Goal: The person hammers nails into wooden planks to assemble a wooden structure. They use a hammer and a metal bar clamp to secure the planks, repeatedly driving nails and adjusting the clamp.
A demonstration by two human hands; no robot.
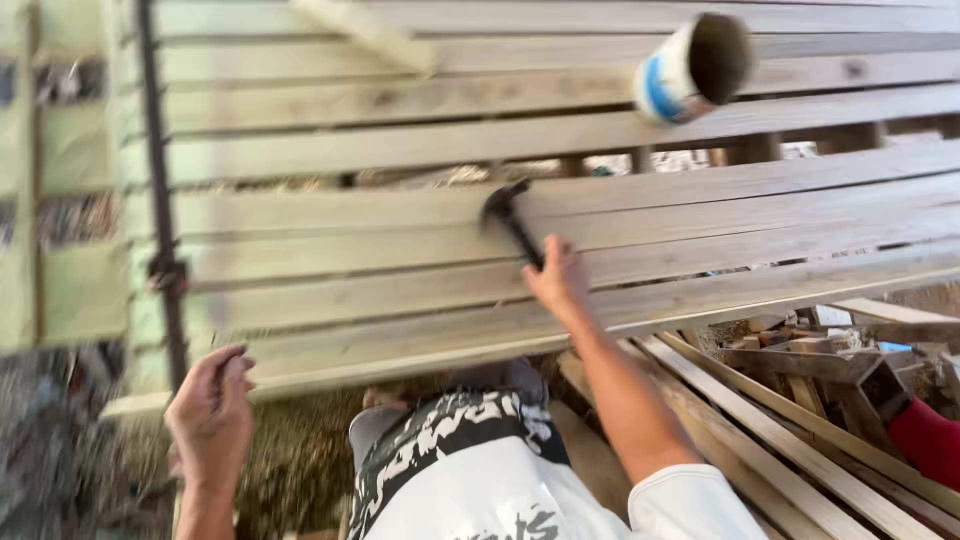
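Observation:
My right hand [558,280] grips the dark handle of a hammer [508,215], whose head rests on the pale wooden planks [400,270] laid side by side in front of me. My left hand [212,415] hovers below the near edge of the planks, its fingers curled with a small dark object pinched at the fingertips; what it is I cannot tell. A white and blue tin can [692,68] lies tilted on the far planks, its open mouth towards me.
A dark metal bar [160,200] runs across the planks at the left. Loose boards and wood offcuts [800,400] are piled at the lower right, next to a red object [930,440]. The picture is blurred by motion.

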